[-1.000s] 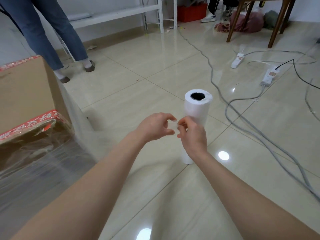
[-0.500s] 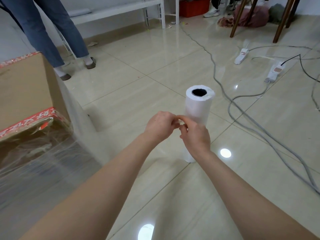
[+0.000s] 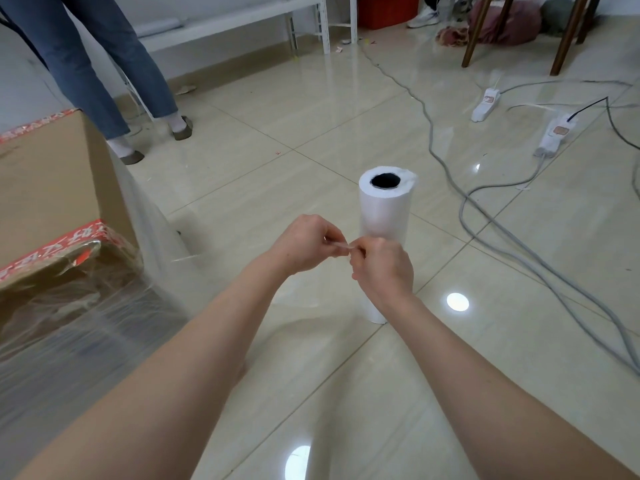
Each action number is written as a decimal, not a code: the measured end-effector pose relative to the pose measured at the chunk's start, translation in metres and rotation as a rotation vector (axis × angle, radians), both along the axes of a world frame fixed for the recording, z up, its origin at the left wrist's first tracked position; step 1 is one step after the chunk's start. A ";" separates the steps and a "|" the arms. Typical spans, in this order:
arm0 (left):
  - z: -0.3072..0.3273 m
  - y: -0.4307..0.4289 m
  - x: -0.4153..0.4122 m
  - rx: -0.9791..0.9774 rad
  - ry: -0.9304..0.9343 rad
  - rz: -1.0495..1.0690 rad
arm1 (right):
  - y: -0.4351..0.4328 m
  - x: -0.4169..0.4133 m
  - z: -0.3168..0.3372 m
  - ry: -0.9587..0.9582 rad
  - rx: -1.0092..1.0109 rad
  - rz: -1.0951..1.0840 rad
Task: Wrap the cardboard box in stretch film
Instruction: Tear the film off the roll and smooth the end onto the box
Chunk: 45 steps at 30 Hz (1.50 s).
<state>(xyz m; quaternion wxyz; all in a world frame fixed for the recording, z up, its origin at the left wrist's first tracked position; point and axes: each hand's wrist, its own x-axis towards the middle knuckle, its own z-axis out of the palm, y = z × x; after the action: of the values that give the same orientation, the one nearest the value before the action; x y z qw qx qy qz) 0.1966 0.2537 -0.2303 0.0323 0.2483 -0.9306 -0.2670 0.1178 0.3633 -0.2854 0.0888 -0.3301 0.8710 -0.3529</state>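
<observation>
The cardboard box with red printed tape stands at the left edge, its lower side covered in clear stretch film that sags off its corner toward the floor. A white stretch film roll stands upright on the tiled floor at the centre. In front of the roll, my left hand and my right hand meet fingertip to fingertip, both pinching a thin twisted strand of film between them. My right hand hides the roll's lower half.
A person in jeans stands behind the box at the upper left. Grey cables and two power strips lie on the floor to the right. A white metal rack and wooden chair legs stand at the back.
My hands were slightly apart a second ago; the left hand has closed in and both now pinch the film strand together. The view has tilted a little.
</observation>
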 end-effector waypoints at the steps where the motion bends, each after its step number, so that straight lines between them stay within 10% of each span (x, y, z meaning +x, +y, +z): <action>1: 0.002 0.000 0.001 0.060 0.007 -0.009 | -0.001 -0.001 0.000 -0.012 -0.004 -0.014; 15: -0.006 -0.003 -0.001 0.144 -0.053 0.042 | 0.002 -0.003 -0.005 0.052 0.126 0.040; 21: -0.021 0.013 -0.008 -0.273 -0.281 -0.031 | 0.002 -0.002 0.001 0.085 0.152 0.032; 45: -0.030 0.016 -0.010 -0.384 -0.097 0.054 | 0.005 -0.002 0.000 0.164 0.194 0.043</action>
<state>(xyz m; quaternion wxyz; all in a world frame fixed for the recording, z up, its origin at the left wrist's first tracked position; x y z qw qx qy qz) 0.1867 0.2694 -0.2604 0.0413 0.2752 -0.9578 -0.0715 0.1157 0.3683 -0.2854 0.0563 -0.3662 0.8982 -0.2367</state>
